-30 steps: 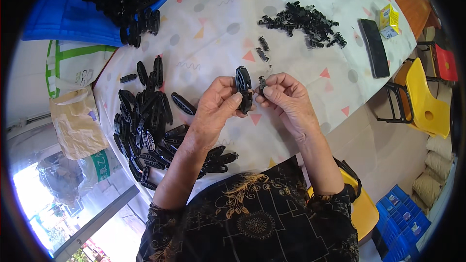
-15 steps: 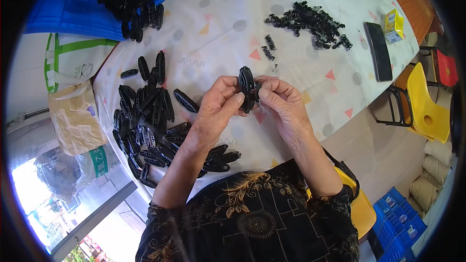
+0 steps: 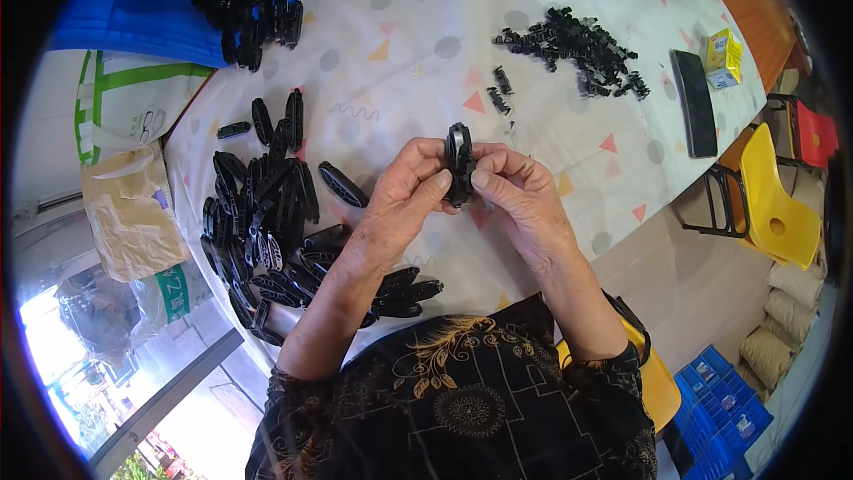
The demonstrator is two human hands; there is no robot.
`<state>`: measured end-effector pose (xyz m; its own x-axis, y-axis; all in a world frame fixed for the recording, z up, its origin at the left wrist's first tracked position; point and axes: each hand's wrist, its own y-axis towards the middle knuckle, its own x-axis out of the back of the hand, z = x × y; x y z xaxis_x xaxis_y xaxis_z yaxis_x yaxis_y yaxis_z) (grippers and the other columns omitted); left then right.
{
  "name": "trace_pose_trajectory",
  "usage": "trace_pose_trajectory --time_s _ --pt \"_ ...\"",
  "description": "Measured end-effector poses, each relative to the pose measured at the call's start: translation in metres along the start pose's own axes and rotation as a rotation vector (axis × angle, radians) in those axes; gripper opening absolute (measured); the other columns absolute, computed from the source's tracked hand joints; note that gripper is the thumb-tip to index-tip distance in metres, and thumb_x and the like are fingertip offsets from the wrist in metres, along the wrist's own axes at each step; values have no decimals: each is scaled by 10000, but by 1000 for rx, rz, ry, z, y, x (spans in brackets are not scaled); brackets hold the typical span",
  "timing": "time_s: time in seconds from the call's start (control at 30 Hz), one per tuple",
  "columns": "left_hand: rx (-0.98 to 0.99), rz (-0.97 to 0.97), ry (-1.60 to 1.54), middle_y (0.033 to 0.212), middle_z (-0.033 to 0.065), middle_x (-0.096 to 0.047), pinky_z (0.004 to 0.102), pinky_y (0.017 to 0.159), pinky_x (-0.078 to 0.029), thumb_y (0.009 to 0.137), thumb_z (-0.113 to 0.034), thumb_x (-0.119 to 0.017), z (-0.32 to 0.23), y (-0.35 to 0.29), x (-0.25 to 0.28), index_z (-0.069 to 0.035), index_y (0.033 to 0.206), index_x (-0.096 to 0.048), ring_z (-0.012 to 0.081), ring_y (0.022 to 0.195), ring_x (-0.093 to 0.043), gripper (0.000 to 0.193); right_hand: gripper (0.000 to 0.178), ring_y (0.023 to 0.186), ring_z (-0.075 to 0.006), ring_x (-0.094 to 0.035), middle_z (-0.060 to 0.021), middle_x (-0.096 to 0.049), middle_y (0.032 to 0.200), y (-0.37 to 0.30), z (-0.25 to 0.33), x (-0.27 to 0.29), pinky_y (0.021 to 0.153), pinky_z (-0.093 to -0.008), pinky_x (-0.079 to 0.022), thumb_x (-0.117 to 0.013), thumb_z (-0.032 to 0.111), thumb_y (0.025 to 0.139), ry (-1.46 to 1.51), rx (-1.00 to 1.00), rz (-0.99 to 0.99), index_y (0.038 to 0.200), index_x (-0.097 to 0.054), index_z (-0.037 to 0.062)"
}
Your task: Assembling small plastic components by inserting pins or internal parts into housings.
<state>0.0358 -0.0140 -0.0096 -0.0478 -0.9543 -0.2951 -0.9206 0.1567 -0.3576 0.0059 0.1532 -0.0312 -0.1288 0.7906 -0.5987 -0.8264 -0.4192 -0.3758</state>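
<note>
Right at the middle, the right hand has moved in close to the long black part; one second ago a gap lay between them. Now its fingertips touch the part's right side. Its thumb and fingers are pinched, but I cannot tell what is between them. The left hand grips the part from the left. The part is up over the table, and its long way runs up and down the view, one end toward the person, one end away.

Under it is a white tablecloth with dots and triangles. A messy pile of long black parts lies on the left, and a heap of small black clips farther off. A black phone lies near a yellow box. Past the table is a yellow chair.

Far left, a big blue container holds many black parts. A blue crate at the lower right has little things in it, too small to tell.
</note>
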Motion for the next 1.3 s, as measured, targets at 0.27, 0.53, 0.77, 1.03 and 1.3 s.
trace_pose_trajectory --time_s 0.27,0.53,0.77,1.03,1.3 --pt "3 -26 19 1025 53 -603 259 759 -479 974 -126 -478 0 2 2 -42 1206 -458 88 882 -564 248 67 896 -108 -567 -55 -554 1095 2 2 -4 805 -264 -485 -692 76 840 62 -36 -7 823 -649 28" --pt "-21 -37 39 1010 51 -596 264 768 -484 980 -123 -463 2 3 6 -45 1200 -458 88 883 -559 234 68 939 -121 -564 -55 -574 1110 7 2 -7 870 -289 -462 -698 84 832 -77 9 15 811 -646 45" --pt "3 -3 124 1101 66 -597 253 779 -486 953 -34 -467 -3 3 11 -25 1208 -385 89 943 -559 268 64 964 -110 -554 -39 -592 1103 8 0 -12 903 -286 -437 -702 70 824 -151 32 -37 809 -640 67" --pt "-101 -41 298 1048 151 -625 305 825 -504 870 37 -581 7 3 9 -26 1282 -314 160 967 -613 496 342 1001 -114 -565 -30 -599 1104 13 -2 -25 900 -259 -453 -670 37 848 -77 32 44 1165 -541 39" --pt "-67 55 126 1087 128 -604 312 872 -483 869 66 -539 -8 10 23 -93 1432 -214 162 990 -597 669 296 943 -114 -594 -62 -639 1034 24 2 -38 838 -248 -476 -639 17 865 -160 -15 36 1146 -547 -3"
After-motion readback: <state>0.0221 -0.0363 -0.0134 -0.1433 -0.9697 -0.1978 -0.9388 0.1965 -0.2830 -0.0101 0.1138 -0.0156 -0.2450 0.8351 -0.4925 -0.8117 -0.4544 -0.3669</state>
